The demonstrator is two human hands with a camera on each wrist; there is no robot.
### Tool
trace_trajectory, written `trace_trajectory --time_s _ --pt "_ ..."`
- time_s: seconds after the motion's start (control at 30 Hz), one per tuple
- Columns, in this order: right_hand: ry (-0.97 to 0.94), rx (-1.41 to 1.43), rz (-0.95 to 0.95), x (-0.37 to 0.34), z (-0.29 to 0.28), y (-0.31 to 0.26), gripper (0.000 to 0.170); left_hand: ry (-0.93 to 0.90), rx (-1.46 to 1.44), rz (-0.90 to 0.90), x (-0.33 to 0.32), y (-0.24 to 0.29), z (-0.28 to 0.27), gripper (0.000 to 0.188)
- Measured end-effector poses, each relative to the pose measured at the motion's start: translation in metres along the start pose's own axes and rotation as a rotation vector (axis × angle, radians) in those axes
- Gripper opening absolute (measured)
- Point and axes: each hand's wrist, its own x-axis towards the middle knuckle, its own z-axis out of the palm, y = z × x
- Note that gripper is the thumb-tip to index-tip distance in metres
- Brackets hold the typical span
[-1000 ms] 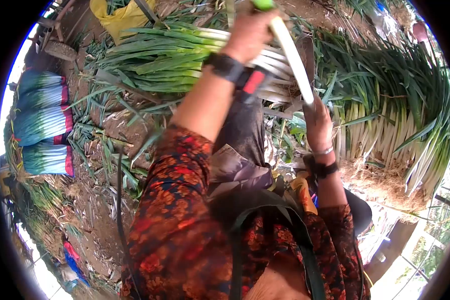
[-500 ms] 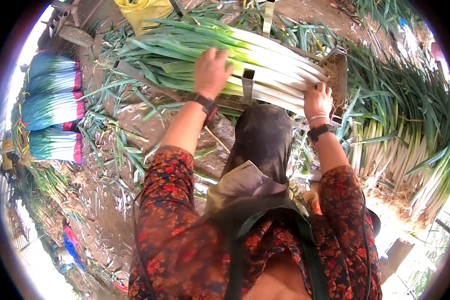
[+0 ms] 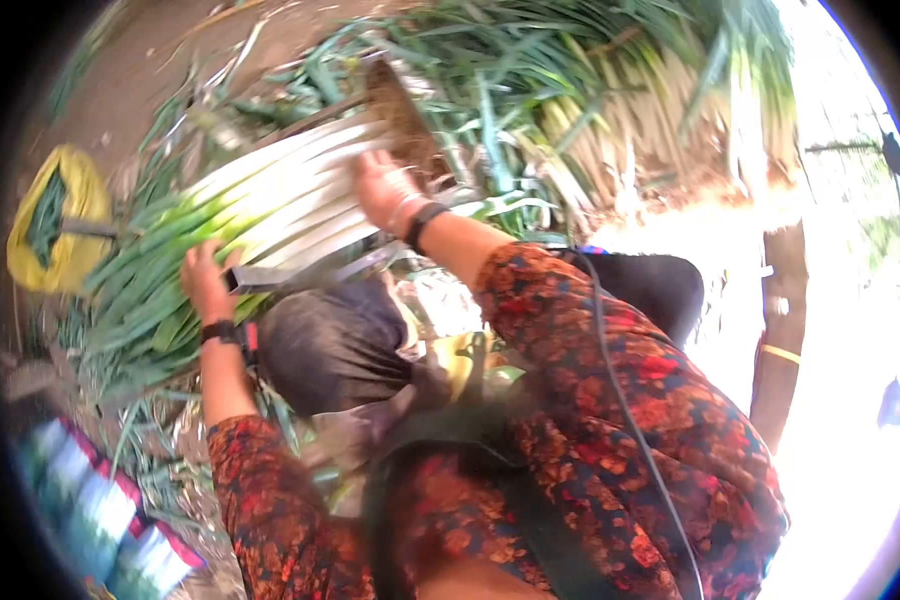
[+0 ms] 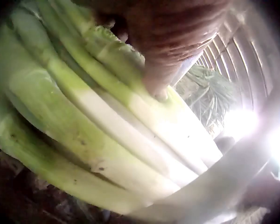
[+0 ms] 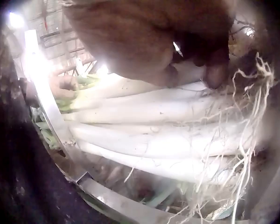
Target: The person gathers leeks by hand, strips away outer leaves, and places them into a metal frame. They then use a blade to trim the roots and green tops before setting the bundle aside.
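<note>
While two bare hands rest along a bundle of leek-like stalks, I follow from afar through cameras on the head and both wrists. The bundle lies across the person's front, on a metal frame just beyond a dark-covered knee. Its long axis slants in the head view from green leaves at lower left to the root ends at upper right, by a wooden board.

The left hand is nearer the leaves, at the band where green turns white; the right hand is nearer the roots, over the white shafts. I judge that lengthwise spacing to be the relation that counts: one hand toward each end, the stalks running between them and the shafts directly beneath the fingers.

On the right, fingertips touch the shafts from above, loose and wrapped round no stalk that I can make out. On the left, the thumb presses a pale green stalk, and the head view shows the fingers extended and relaxed; from the wrist, most of them are hidden from me.
</note>
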Motion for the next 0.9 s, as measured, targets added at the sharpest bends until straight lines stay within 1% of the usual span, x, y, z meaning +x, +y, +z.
trace_trajectory --time_s 0.03,0.07,0.1,0.13,0.17,0.2,0.23,0.27,0.3,0.33,0.37,0.4,0.43,0.47,0.5,0.53,0.57,0.6,0.63,0.67,0.7,0.73,0.8,0.83,0.87,0.9 --pt "0.125 0.282 0.080 -0.009 -0.009 -0.004 0.031 0.004 -0.027 -0.001 0.001 -0.011 0.006 0.030" --pt "0.178 0.115 -0.057 -0.002 0.011 0.002 0.035 -0.070 -0.089 0.044 0.005 -0.035 0.016 0.029" --pt "0.185 0.246 -0.091 -0.010 0.012 0.007 0.035 -0.257 -0.432 -0.104 0.018 -0.069 0.030 0.030" --pt "0.194 0.376 -0.130 -0.021 0.013 0.008 0.036 -0.448 -0.770 -0.257 0.028 -0.087 0.036 0.032" --pt "0.230 0.353 -0.206 -0.038 0.016 0.011 0.037 -0.446 -0.738 -0.266 0.039 -0.072 0.011 0.034" --pt "0.264 0.328 -0.282 -0.056 0.022 0.012 0.038 -0.445 -0.708 -0.275 0.054 -0.048 -0.031 0.036" --pt "0.363 0.333 -0.302 -0.076 0.028 0.014 0.036 -0.324 -0.609 -0.175 0.064 -0.011 -0.070 0.034" --pt "0.465 0.402 -0.378 -0.099 0.032 0.022 0.033 -0.199 -0.706 -0.138 0.074 0.004 -0.089 0.031" --pt "0.457 0.466 -0.355 -0.117 0.042 0.030 0.030 -0.129 -0.711 -0.174 0.083 0.041 -0.120 0.031" --pt "0.292 0.455 -0.264 -0.135 0.046 0.042 0.033 -0.062 -0.806 -0.126 0.086 0.083 -0.145 0.030" --pt "0.260 0.542 -0.144 -0.144 0.073 0.059 0.033 0.005 -0.900 -0.080 0.083 0.126 -0.164 0.028" --pt "0.157 0.568 0.054 -0.153 0.084 0.079 0.033 0.011 -0.969 -0.040 0.075 0.173 -0.179 0.028" --pt "0.194 0.591 0.167 -0.157 0.102 0.106 0.029 0.019 -1.037 0.000 0.067 0.216 -0.186 0.027" --pt "0.117 0.465 0.369 -0.156 0.119 0.137 0.025 -0.068 -1.151 0.021 0.060 0.251 -0.182 0.024" --pt "0.258 0.588 0.500 -0.155 0.180 0.194 0.027 -0.163 -1.114 0.099 0.056 0.276 -0.169 0.021" --pt "-0.107 0.083 0.621 -0.153 0.159 0.226 0.027 -0.267 -1.164 0.189 0.053 0.293 -0.138 0.020" --pt "-0.009 0.077 0.831 -0.154 0.170 0.277 0.031 -0.502 -1.333 -0.014 0.043 0.315 -0.111 0.016" --pt "0.041 0.227 1.139 -0.160 0.142 0.314 0.037 -0.608 -1.306 -0.051 0.036 0.329 -0.076 0.016" --pt "0.179 0.100 1.281 -0.173 0.093 0.318 0.041 -0.732 -1.075 0.045 0.032 0.340 -0.064 0.016" --pt "0.326 0.014 1.358 -0.178 0.100 0.359 0.046 -0.747 -1.192 0.192 0.027 0.346 -0.047 0.018" --pt "0.456 -0.043 1.347 -0.186 0.092 0.387 0.049 -0.730 -1.107 0.340 0.034 0.354 -0.051 0.019" --pt "0.592 -0.096 1.335 -0.190 0.083 0.414 0.052 -0.709 -1.042 0.340 0.042 0.363 -0.059 0.017" --pt "0.326 0.312 1.345 -0.192 0.067 0.463 0.060 -0.727 -1.348 0.092 0.048 0.375 -0.047 0.014" --pt "0.359 0.460 1.250 -0.191 0.066 0.475 0.063 -0.737 -1.344 0.077 0.050 0.379 -0.042 0.014" --pt "0.393 0.393 1.184 -0.187 0.094 0.499 0.058 -0.747 -1.340 0.067 0.052 0.382 -0.039 0.014" --pt "0.142 0.185 0.936 -0.181 0.097 0.502 0.053 -0.758 -1.334 0.060 0.055 0.385 -0.035 0.013"
